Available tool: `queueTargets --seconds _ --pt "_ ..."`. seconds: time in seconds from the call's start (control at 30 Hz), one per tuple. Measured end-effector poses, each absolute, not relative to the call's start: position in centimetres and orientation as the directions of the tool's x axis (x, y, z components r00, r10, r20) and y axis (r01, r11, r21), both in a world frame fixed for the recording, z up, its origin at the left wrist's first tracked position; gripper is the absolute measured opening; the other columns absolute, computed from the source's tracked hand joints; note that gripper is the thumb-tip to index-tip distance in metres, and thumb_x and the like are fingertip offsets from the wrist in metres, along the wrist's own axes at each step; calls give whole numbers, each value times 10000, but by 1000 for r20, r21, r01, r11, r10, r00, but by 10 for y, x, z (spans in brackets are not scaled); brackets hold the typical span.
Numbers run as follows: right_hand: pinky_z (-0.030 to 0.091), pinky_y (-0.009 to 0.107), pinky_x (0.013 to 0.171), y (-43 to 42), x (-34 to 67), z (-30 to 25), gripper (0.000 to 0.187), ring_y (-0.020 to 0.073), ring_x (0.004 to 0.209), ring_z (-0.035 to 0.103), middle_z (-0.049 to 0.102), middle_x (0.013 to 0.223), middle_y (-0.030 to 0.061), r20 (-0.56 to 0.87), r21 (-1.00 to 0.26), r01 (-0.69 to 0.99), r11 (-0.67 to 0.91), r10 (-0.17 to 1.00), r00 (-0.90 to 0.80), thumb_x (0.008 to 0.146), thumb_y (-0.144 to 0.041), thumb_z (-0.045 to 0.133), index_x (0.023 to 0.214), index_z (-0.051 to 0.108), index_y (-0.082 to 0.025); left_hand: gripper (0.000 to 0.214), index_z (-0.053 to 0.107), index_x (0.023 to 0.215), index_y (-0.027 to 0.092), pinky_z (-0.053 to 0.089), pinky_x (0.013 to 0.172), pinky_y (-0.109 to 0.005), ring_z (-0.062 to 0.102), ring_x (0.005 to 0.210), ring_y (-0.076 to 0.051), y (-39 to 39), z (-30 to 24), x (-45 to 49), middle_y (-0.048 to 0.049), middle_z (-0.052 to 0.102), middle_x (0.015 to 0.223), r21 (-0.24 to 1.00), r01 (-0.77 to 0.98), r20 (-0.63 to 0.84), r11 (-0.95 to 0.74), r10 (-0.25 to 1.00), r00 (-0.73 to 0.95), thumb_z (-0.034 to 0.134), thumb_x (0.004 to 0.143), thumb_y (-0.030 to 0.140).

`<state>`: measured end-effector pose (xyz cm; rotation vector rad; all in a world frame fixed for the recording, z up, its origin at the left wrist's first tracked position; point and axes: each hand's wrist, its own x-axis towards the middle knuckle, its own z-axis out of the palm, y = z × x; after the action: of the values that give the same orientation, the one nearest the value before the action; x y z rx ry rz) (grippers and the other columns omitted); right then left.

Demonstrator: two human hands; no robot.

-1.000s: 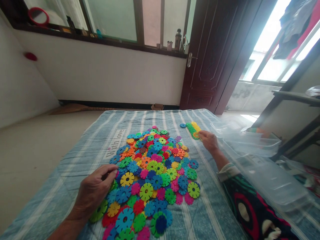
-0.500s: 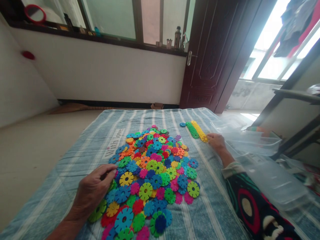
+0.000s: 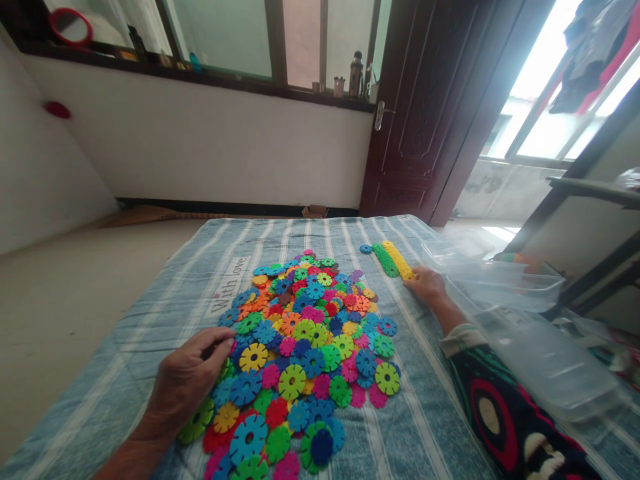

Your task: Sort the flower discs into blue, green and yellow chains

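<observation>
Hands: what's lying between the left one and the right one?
In the head view, a pile of colourful snowflake discs lies on the striped blanket between the left hand and the right hand.

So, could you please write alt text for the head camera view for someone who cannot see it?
A person's left hand rests on the near left edge of a pile of colourful plastic discs on a blue striped blanket, while the right hand touches the near end of a yellow row beside a green row. Clear plastic tubs sit at right.

Black right sleeve [image 3: 500,417] bears red and green ovals, pale cuff [image 3: 456,332].
</observation>
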<state>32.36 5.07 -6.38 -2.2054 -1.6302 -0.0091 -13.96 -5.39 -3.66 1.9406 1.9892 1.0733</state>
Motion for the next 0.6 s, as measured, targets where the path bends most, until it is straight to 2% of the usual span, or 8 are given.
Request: queueTargets --seconds 0.2,0.6 --pt "418 252 666 53 322 -69 330 217 861 652 703 932 105 257 -223 942 -249 918 303 729 -354 634 993 704 -169 297 696 762 224 542 808 -275 688 829 -211 -54 -37 -140 -20 742 864 571 813 384 -116 913 -139 521 678 449" --pt "408 248 673 53 320 -67 339 208 879 640 698 976 99 261 -224 943 -247 917 302 749 -349 623 1035 689 -178 308 695 762 213 532 853 -297 684 845 -218 -54 -38 -140 -34 737 884 582 807 371 -99 916 -156 518 676 450"
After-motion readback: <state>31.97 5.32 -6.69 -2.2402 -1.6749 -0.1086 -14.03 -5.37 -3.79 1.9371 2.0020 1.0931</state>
